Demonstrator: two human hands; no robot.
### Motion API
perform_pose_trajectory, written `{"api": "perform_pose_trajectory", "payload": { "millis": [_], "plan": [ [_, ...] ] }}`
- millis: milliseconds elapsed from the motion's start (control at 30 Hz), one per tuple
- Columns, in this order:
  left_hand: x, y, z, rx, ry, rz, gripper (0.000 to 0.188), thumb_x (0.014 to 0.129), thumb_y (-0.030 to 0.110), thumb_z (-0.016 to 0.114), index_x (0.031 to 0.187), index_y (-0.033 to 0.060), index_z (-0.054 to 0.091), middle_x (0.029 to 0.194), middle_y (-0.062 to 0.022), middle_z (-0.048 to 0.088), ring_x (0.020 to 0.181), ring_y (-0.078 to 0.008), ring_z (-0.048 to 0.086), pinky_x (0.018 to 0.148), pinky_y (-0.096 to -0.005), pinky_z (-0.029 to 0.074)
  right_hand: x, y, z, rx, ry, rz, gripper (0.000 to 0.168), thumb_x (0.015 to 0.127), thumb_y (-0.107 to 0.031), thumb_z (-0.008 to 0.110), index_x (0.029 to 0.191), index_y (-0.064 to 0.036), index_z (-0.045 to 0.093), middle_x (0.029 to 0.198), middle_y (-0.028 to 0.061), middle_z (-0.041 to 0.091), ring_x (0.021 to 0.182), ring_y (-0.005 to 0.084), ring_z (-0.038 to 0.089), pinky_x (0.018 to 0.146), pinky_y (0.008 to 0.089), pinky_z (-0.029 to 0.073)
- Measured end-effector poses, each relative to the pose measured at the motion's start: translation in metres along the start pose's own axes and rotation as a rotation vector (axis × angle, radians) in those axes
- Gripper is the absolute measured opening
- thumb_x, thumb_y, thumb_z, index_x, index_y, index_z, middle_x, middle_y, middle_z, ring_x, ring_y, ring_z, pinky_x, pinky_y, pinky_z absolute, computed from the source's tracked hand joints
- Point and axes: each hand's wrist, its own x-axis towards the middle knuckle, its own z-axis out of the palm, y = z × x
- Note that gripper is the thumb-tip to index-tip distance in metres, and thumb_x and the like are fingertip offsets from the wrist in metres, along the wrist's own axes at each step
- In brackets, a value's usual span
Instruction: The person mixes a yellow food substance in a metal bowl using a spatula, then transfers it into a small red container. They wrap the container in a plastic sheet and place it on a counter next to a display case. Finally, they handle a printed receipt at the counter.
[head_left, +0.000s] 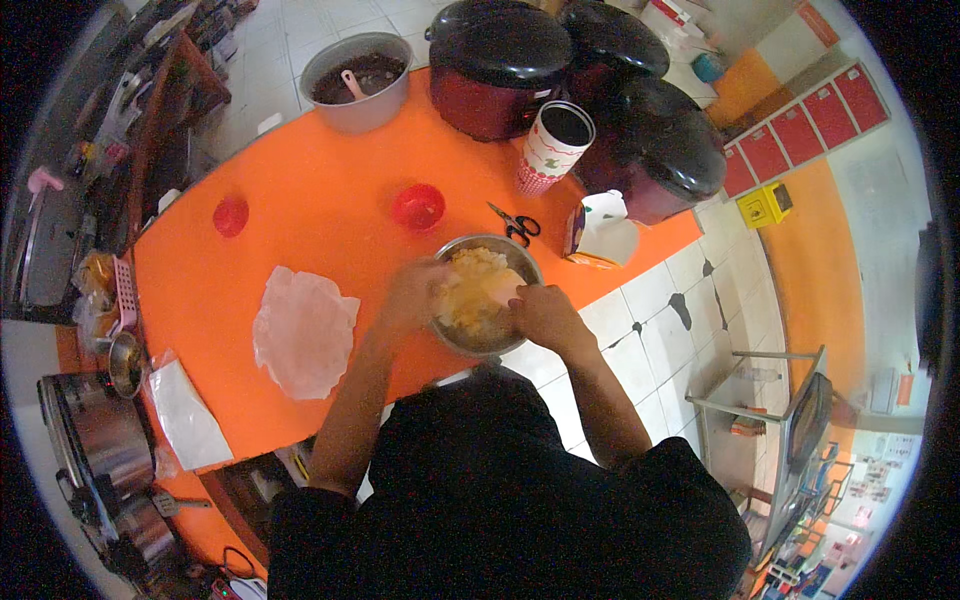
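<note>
A round metal bowl (489, 346) stands at the near edge of the orange table, with a yellowish crumbly mixture (474, 289) inside. My left hand (424, 289), blurred, is at the bowl's left rim; whether it holds anything is not clear. The fingers of my right hand (536, 311) are closed on a pale flat piece (501, 287) that lies over the mixture, by the right rim. Black-handled scissors (517, 225) lie just beyond the bowl. A translucent plastic sheet (306, 334) is spread flat to the left.
Two red plastic items (419, 207) (231, 217) sit on the orange table (322, 187). Farther back are a grey pot (364, 116) with dark contents, a patterned paper cup (551, 146) and large dark lidded pots (495, 67). An opened carton (604, 229) stands right; a white packet (187, 416) lies left.
</note>
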Motion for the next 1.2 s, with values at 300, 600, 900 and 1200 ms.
{"api": "perform_pose_trajectory", "payload": {
  "millis": [300, 600, 900, 1200],
  "plan": [
    [-0.001, -0.003, 0.026, 0.223, 0.262, -0.096, 0.015, 0.084, 0.011, 0.058, 0.092, 0.0003, 0.064, 0.088, -0.0207, 0.062, 0.085, -0.0399, 0.060, 0.074, -0.0490, 0.048, 0.038, -0.031, 0.052, -0.001, -0.080, 0.057, 0.029, 0.087, -0.027, 0.056, 0.089, -0.001, 0.070, 0.086, 0.0205, 0.068, 0.081, 0.0350, 0.068, 0.076, 0.0471, 0.054],
    [-0.015, -0.024, 0.032, 0.006, 0.147, -0.291, 0.024, 0.089, 0.020, 0.053, 0.095, -0.0002, 0.065, 0.088, -0.0225, 0.065, 0.084, -0.0394, 0.063, 0.075, -0.0495, 0.048, 0.048, -0.028, 0.061, -0.182, -0.175, -0.050, 0.029, 0.088, -0.027, 0.055, 0.091, -0.003, 0.071, 0.085, 0.0189, 0.069, 0.080, 0.0346, 0.068, 0.075, 0.0481, 0.055],
    [0.003, -0.097, -0.009, 0.057, 0.341, -0.436, 0.019, 0.084, 0.016, 0.058, 0.092, 0.0002, 0.066, 0.088, -0.0217, 0.065, 0.084, -0.0382, 0.062, 0.075, -0.0488, 0.048, 0.019, -0.029, 0.012, -0.351, -0.098, -0.190, 0.027, 0.087, -0.028, 0.055, 0.089, -0.006, 0.071, 0.086, 0.0164, 0.067, 0.085, 0.0322, 0.065, 0.075, 0.0458, 0.052],
    [0.041, -0.147, 0.001, 0.532, 0.169, -0.213, 0.020, 0.080, 0.012, 0.060, 0.090, -0.0028, 0.068, 0.087, -0.0217, 0.066, 0.083, -0.0389, 0.063, 0.075, -0.0480, 0.052, 0.034, -0.030, 0.065, -0.319, -0.081, -0.115, 0.026, 0.088, -0.023, 0.052, 0.088, -0.006, 0.071, 0.086, 0.0150, 0.067, 0.085, 0.0331, 0.065, 0.075, 0.0463, 0.051]
  ]
}}
